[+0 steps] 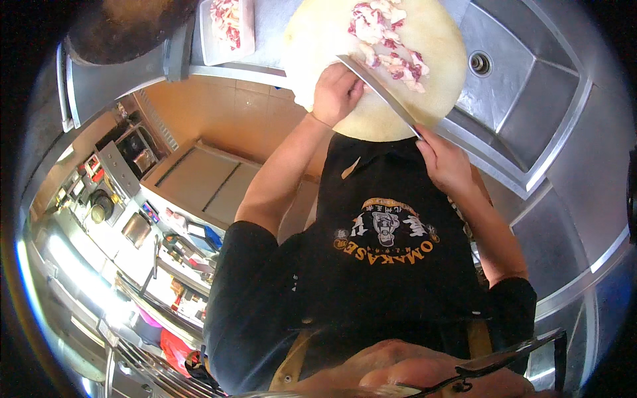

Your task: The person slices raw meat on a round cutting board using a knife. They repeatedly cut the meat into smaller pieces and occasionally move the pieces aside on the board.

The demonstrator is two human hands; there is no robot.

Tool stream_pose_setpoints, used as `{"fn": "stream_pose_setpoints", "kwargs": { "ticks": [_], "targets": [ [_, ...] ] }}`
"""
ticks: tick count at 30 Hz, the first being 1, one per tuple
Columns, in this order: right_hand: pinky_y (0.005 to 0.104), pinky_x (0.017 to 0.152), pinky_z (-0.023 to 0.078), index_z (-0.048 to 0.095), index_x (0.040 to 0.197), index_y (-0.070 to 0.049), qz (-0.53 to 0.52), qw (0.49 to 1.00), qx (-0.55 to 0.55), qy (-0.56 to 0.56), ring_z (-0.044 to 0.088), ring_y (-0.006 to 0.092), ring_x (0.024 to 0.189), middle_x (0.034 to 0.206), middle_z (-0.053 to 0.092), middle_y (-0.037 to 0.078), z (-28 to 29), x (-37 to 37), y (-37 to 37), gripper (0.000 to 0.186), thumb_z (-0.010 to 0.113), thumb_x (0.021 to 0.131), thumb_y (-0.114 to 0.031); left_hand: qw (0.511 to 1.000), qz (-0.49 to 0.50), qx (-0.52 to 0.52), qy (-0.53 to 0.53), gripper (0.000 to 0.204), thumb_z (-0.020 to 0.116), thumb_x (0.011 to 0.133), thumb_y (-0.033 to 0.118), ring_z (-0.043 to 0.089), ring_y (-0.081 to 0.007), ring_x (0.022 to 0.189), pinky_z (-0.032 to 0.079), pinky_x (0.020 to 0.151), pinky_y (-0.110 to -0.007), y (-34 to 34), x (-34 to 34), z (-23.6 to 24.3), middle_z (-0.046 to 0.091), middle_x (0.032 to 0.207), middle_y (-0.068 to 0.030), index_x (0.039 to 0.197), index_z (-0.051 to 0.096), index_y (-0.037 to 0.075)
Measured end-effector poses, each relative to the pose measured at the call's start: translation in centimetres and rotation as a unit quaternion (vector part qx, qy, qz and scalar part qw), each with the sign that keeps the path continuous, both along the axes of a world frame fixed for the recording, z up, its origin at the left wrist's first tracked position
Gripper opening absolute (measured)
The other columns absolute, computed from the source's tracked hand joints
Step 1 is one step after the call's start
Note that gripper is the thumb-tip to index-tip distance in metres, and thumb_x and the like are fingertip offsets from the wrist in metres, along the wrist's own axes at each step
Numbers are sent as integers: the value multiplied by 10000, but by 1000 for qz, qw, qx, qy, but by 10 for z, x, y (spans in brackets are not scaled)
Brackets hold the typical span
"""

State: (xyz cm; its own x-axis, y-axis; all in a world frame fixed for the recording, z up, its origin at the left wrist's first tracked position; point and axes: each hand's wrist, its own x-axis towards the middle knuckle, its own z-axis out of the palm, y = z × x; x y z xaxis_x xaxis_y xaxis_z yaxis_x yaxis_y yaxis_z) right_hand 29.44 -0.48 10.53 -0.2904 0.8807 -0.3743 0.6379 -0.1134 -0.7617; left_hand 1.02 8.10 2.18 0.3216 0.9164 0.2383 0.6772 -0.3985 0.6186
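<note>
The right hand [446, 159] clamps the kitchen knife [379, 91], while the left hand [337, 94] curls beside it, probably for safety, any grip hidden.

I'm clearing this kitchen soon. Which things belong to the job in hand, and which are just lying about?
In the job:
knife, in the right hand
meat pieces
round board, under the left hand
plastic tub of similar pieces, probably

Lying about, apparently:
metal container, at left
red item, lower left

Meat [375, 23] on bd [438, 53], tub [249, 40] L of bd, sink [494, 106] R
</note>
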Motion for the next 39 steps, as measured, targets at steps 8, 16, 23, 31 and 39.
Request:
{"fn": "stream_pose_setpoints", "kwargs": {
  "ticks": [8, 16, 23, 31, 39],
  "targets": [
    [440, 894, 577, 685, 1382, -124, -27, 998, 4, 53, 732, 381, 1048, 1214, 743, 201, -49, -117, 158, 375, 585, 1084, -329, 1000, -17, 1, -18, 176, 800, 793, 58, 681, -347, 971, 562, 868, -446, 4, 5, 1, 705, 1005, -129, 962, 754, 42],
    [488, 830, 582, 692, 1366, -191, -1, 1000, 31, 4, 734, 407, 1004, 1108, 758, 192, 11, -18, 39, 333, 606, 1074, -326, 999, -37, -14, -32, 234, 790, 836, 56, 682, -340, 1020, 562, 897, -432, 4, -9, 12, 713, 1083, -125, 1068, 762, 54],
    [503, 843, 582, 644, 1430, -222, 34, 997, -27, -56, 729, 402, 1024, 1157, 751, 182, 21, -2, 4, 379, 608, 1072, -339, 999, -36, 5, 31, 269, 806, 794, 82, 677, -344, 988, 534, 890, -449, -1, -13, -3, 712, 1062, -122, 1054, 747, 42],
    [477, 878, 584, 657, 1426, -171, 18, 998, -51, -6, 722, 426, 1052, 1190, 743, 209, -5, -50, 58, 384, 609, 1071, -307, 999, -20, -3, 40, 237, 801, 781, 78, 677, -347, 974, 532, 873, -441, 3, -8, -7, 717, 1022, -115, 1013, 758, 47],
    [509, 873, 582, 692, 1366, -170, 8, 997, 83, 6, 735, 415, 1001, 1139, 754, 205, -36, -44, 47, 357, 601, 1067, -342, 1000, -22, -12, 15, 213, 800, 791, 71, 681, -328, 955, 548, 838, -432, 3, -11, -8, 725, 1023, -106, 1000, 766, 58]
  ]
}}
